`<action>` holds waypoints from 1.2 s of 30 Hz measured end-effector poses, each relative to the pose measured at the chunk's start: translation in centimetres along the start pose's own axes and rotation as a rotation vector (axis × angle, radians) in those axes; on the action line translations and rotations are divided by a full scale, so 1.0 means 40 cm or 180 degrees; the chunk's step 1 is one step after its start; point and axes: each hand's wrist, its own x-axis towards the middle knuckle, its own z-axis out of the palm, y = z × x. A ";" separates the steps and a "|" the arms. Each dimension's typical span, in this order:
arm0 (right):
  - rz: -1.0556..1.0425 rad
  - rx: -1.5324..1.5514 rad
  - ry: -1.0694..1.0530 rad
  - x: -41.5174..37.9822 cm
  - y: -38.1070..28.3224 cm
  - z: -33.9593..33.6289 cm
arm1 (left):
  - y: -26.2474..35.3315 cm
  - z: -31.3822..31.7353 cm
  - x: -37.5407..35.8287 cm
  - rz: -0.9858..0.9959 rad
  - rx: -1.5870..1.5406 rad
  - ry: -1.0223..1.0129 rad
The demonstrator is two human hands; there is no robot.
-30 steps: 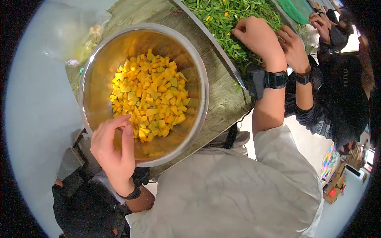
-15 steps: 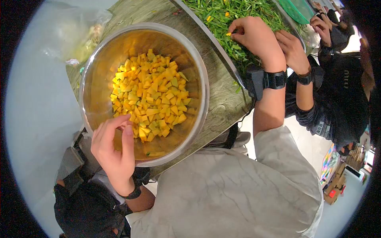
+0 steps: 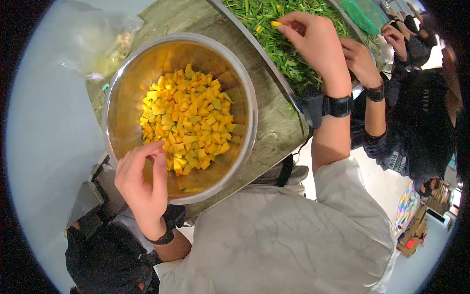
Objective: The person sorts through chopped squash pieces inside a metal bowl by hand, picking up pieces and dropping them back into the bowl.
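Observation:
A large steel bowl point(image 3: 247, 122) holds many diced orange-yellow pumpkin cubes point(image 3: 191, 122), some with green skin. My left hand point(image 3: 142, 183) is over the bowl's near-left rim, thumb and fingertips drawn together beside the cubes; whether anything is pinched there is hidden. Above a metal tray point(image 3: 254, 46) of chopped green leaves point(image 3: 293, 63), my right hand point(image 3: 313, 46) pinches a small pumpkin piece point(image 3: 276, 23) between thumb and forefinger. A couple of other yellow bits lie on the greens.
A co-worker's hand point(image 3: 362, 61) reaches into the tray right beside my right wrist. Behind it are a green basket point(image 3: 361, 15) and another person's hand point(image 3: 394, 41). A clear plastic bag point(image 3: 105, 46) with pale contents lies at the table's far left. The wooden tabletop point(image 3: 276, 125) ends close to my body.
My right hand has lifted slightly up and left, and the yellow piece in its fingers shows more plainly. My left hand stays nearly still at the bowl. The view has shifted a little.

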 end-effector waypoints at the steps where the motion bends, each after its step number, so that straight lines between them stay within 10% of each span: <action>1: -0.0050 0.0167 0.0117 0.003 -0.043 -0.014 | -0.001 0.004 0.003 0.0068 -0.0044 0.0094; 6: -0.1237 0.1448 -0.0561 -0.013 -0.237 -0.059 | -0.013 0.023 0.004 0.0242 -0.0067 0.0342; 9: -0.0961 0.1380 -0.0364 0.001 -0.188 -0.062 | -0.016 0.021 0.002 0.0240 -0.0057 0.0335; 13: -0.0196 -0.1020 -0.0238 0.016 0.033 -0.053 | -0.012 0.008 -0.008 0.0070 -0.0010 0.0154; 36: -0.0373 -0.1164 -0.0908 0.001 0.181 -0.001 | 0.000 0.003 -0.012 0.0159 0.0050 0.0249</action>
